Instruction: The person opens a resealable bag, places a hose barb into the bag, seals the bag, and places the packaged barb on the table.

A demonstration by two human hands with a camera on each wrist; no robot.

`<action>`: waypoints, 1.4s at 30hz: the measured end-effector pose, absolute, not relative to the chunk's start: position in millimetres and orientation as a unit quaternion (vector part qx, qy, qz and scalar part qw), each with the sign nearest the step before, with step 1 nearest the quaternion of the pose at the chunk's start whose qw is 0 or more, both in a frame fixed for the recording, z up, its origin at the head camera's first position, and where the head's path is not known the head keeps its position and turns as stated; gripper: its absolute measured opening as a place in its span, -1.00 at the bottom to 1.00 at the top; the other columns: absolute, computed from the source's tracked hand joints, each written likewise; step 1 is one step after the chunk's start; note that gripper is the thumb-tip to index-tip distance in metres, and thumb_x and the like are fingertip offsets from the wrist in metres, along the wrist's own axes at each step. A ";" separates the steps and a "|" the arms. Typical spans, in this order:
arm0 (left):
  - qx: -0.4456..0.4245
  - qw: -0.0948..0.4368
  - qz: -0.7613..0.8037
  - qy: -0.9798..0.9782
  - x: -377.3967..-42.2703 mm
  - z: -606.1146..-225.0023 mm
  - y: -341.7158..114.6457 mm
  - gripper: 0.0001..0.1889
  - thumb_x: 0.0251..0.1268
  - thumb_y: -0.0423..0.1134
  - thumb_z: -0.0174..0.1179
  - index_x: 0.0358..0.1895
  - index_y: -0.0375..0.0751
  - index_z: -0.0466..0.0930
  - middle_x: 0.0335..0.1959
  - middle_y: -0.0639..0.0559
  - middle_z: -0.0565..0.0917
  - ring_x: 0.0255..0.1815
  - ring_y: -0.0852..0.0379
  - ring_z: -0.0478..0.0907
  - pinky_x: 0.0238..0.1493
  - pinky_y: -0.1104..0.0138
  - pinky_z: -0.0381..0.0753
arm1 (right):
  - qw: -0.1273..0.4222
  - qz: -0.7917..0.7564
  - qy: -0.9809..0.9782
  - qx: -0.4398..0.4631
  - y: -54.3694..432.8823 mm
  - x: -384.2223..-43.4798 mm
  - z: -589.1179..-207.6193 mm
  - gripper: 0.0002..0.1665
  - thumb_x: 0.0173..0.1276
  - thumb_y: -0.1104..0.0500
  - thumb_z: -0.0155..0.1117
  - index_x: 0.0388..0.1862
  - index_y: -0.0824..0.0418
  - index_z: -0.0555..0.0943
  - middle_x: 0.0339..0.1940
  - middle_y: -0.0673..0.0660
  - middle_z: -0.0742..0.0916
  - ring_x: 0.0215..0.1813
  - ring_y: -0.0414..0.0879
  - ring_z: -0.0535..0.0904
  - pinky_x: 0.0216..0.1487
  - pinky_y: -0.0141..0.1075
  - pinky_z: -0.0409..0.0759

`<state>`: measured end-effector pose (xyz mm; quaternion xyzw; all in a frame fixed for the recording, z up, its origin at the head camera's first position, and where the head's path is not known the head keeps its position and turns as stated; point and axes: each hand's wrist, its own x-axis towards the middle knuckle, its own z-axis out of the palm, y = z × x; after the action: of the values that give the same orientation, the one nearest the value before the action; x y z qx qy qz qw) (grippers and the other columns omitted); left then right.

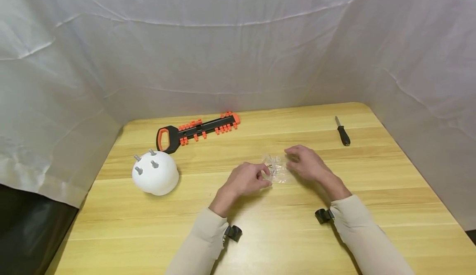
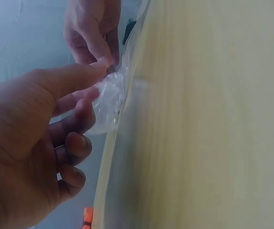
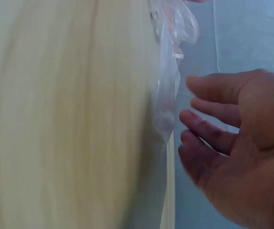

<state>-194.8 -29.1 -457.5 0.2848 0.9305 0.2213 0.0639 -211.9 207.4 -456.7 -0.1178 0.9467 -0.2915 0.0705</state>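
A small clear plastic bag (image 1: pixel 277 171) is between the two hands over the middle of the table. My left hand (image 1: pixel 246 178) pinches its near-left side between thumb and forefinger, the other fingers loosely curled, as the left wrist view shows. Crinkled film of the bag (image 2: pixel 109 102) catches the light beside those fingertips; small dark bits show in it, too small to name. On the other side, my right hand (image 1: pixel 306 163) hovers with relaxed, spread fingers. The right wrist view has the bag (image 3: pixel 165 105) just short of the fingertips of this right hand (image 3: pixel 232 138), which holds nothing.
A white rounded object with several grey pegs (image 1: pixel 156 174) stands on the wooden table (image 1: pixel 282 233) at left. Behind it lies a black and orange rack (image 1: pixel 208 127) with clips. A black-handled screwdriver (image 1: pixel 343 134) lies back right. Pale curtains (image 1: pixel 238 52) enclose the table.
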 end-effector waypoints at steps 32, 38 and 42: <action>0.184 -0.012 0.258 0.948 -201.2 -459.0 -27.6 -0.88 0.35 -0.26 0.10 -0.30 -0.03 0.64 -0.41 0.14 0.66 -0.47 0.25 0.50 -0.46 0.42 0.45 | 0.135 -0.292 0.944 -0.078 217.5 -207.0 -451.3 -0.97 0.18 0.21 0.23 -0.39 0.14 0.55 -0.41 0.06 0.63 -0.41 -0.09 0.47 -0.37 -0.29 0.43; 0.173 -0.021 0.276 0.945 -208.0 -460.9 -34.4 -0.88 0.35 -0.28 0.08 -0.28 -0.08 0.63 -0.32 0.09 0.66 -0.35 0.21 0.55 -0.32 0.39 0.53 | 0.158 -0.329 0.928 -0.082 209.3 -198.4 -450.8 -0.85 0.19 0.16 0.33 -0.35 0.13 0.52 -0.37 0.06 0.63 -0.36 -0.10 0.47 -0.35 -0.29 0.44; 0.171 -0.011 0.306 0.936 -213.3 -461.7 -40.8 -0.88 0.37 -0.29 0.06 -0.28 -0.09 0.60 -0.31 0.08 0.66 -0.33 0.22 0.57 -0.31 0.40 0.55 | 0.170 -0.343 0.918 -0.098 204.8 -194.7 -453.0 -0.83 0.29 0.05 0.32 -0.29 0.11 0.57 -0.33 0.04 0.64 -0.28 -0.11 0.49 -0.24 -0.29 0.45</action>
<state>-213.3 -40.8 -461.7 0.1715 0.9365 0.3057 -0.0105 -194.7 204.8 -453.0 -0.0982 0.9184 -0.3433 0.1705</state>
